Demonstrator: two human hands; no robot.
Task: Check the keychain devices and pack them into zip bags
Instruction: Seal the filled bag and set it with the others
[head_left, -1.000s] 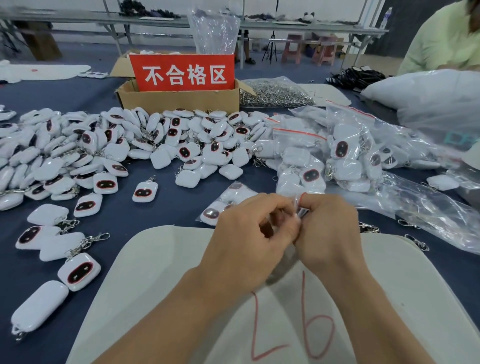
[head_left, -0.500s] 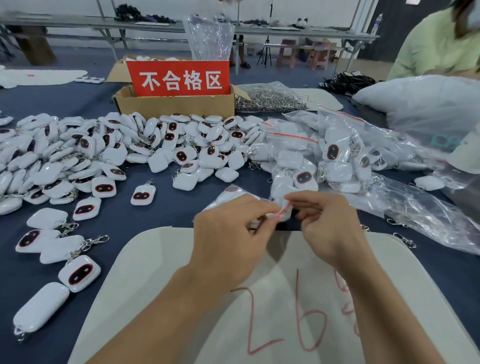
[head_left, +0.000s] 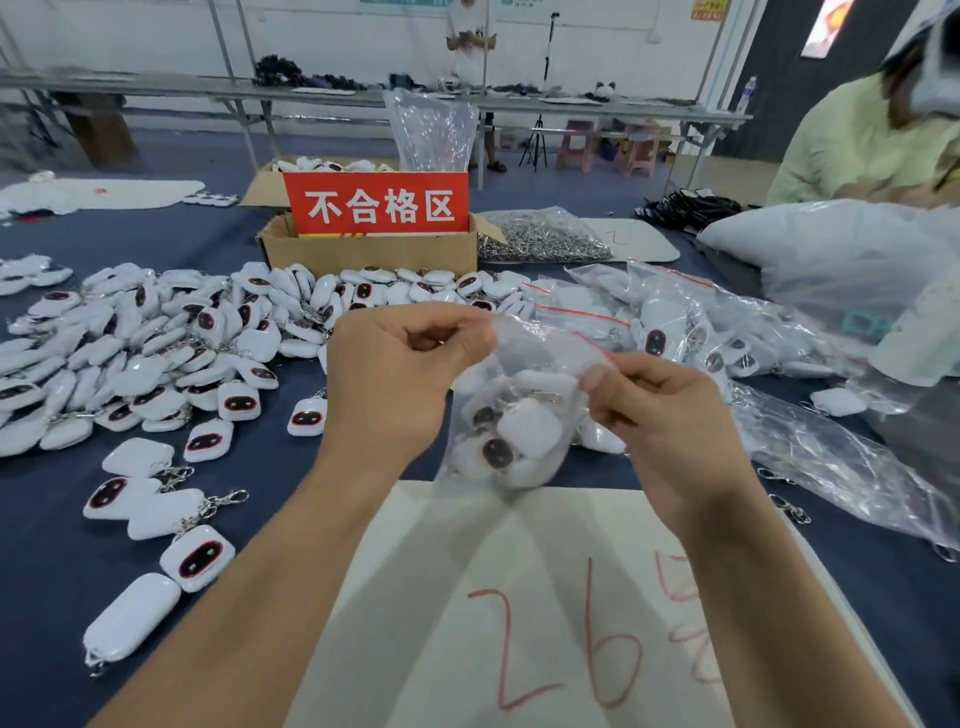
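Observation:
A clear zip bag (head_left: 511, 415) with a red seal line hangs in the air above the white mat (head_left: 545, 597). Several white keychain devices with dark oval faces lie inside it. My left hand (head_left: 395, 379) pinches the bag's top left corner. My right hand (head_left: 660, 415) pinches the top right end at the red seal. A large heap of loose keychain devices (head_left: 171, 348) covers the blue table to the left. Filled zip bags (head_left: 670, 322) lie piled to the right.
A cardboard box (head_left: 369, 249) with a red sign stands behind the heap, a bag of metal rings (head_left: 540, 241) beside it. Crumpled clear plastic (head_left: 841, 457) lies at right. A person in a pale green top (head_left: 862, 145) sits at the far right.
Both hands have risen from the mat and moved apart, lifting the filled bag into the air. The bag now hangs stretched between them instead of being pinched low and close together.

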